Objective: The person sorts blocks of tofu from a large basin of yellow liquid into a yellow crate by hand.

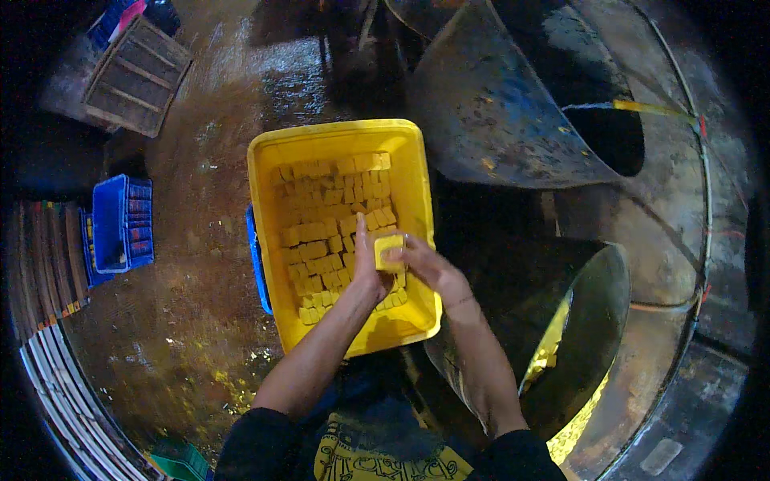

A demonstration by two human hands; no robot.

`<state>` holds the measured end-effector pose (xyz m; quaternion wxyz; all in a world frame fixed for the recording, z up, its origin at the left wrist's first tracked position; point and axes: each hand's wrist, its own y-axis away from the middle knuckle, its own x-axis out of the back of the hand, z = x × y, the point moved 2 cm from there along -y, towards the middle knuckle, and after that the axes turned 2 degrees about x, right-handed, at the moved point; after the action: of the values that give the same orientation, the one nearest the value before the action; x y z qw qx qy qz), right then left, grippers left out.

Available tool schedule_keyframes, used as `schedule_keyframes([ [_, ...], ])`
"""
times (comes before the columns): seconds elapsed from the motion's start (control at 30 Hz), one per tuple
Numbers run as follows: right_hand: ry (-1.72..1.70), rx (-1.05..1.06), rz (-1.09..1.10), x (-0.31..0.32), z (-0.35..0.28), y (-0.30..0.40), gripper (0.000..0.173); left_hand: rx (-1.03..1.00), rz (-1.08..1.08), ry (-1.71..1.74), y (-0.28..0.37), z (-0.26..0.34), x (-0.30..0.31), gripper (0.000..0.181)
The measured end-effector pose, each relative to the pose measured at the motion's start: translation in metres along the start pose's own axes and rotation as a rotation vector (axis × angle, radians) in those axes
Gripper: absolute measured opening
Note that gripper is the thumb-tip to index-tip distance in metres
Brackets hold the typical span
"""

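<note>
A yellow rectangular plastic tub [426, 210] stands before me, with rows of small yellow blocks [313, 249] laid along its bottom. Over its right half I hold one brighter yellow block [389, 251] between both hands. The palm and upright fingers of my left hand [368, 264] flank the block's left side. My right hand [430, 264] closes on it from the right, fingertips on its face. What the blocks are made of cannot be told. Part of the rows lies hidden under my hands.
Large metal drums [511, 120] stand at right, the lower one [592, 312] with yellow pieces [544, 358] inside. At left are a blue crate [138, 222], stacked boards [51, 264] and a wooden slatted crate [141, 75]. The brown floor [198, 240] looks wet.
</note>
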<state>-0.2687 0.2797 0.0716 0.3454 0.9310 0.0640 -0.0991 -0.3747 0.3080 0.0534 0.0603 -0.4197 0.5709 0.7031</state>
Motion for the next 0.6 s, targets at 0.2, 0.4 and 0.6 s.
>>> schedule_keyframes([
  [0.2, -0.039, 0.059, -0.088, 0.048, -0.016, -0.136, 0.063, -0.621, 0.044, -1.204, -0.128, 0.037, 0.077, 0.049],
  [0.4, 1.434, -0.085, 0.696, 0.013, 0.039, -0.199, 0.088, -0.861, 0.243, -2.322, -0.133, -0.020, 0.102, 0.051],
  [0.6, 0.929, -0.159, 0.461, 0.050, 0.077, -0.197, 0.083, -0.140, 0.051, -2.183, -0.097, -0.036, 0.119, 0.056],
])
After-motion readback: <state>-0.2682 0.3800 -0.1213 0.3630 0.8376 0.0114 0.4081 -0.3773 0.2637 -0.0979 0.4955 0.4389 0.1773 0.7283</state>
